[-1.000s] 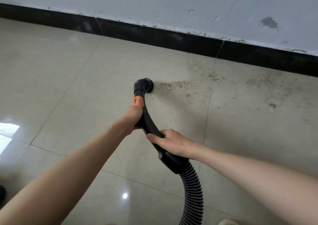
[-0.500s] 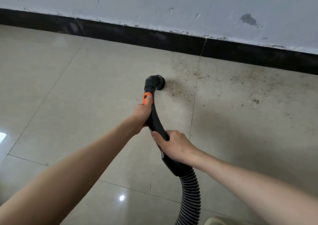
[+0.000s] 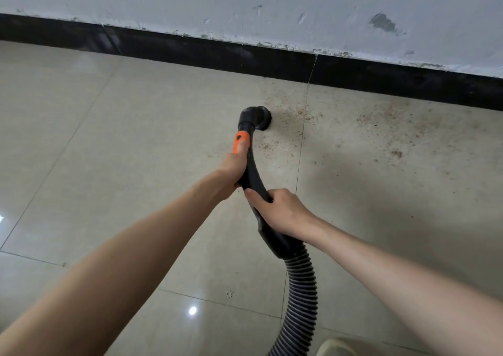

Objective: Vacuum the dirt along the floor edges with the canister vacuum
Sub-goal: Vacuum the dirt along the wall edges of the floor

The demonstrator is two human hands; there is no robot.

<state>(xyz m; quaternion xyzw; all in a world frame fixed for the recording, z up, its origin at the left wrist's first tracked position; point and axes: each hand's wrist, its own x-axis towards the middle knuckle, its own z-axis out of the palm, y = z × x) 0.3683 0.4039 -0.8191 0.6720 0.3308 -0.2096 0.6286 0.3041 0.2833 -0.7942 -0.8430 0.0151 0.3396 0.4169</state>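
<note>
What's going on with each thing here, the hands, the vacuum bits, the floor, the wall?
left hand: grips the handle near the orange button.
right hand: grips the handle lower down.
brush nozzle: down on the floor, at the dirt's edge.
hose: attached, curving toward the bottom edge.
dirt: scattered on the floor tiles right of the nozzle.
wall: scuffed, paint chipped.

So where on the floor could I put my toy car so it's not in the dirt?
Left of the brush head, the floor tiles up to the black baseboard look bare. Right of it, dirt speckles the floor. Near the hose, the arms crowd it.
</note>
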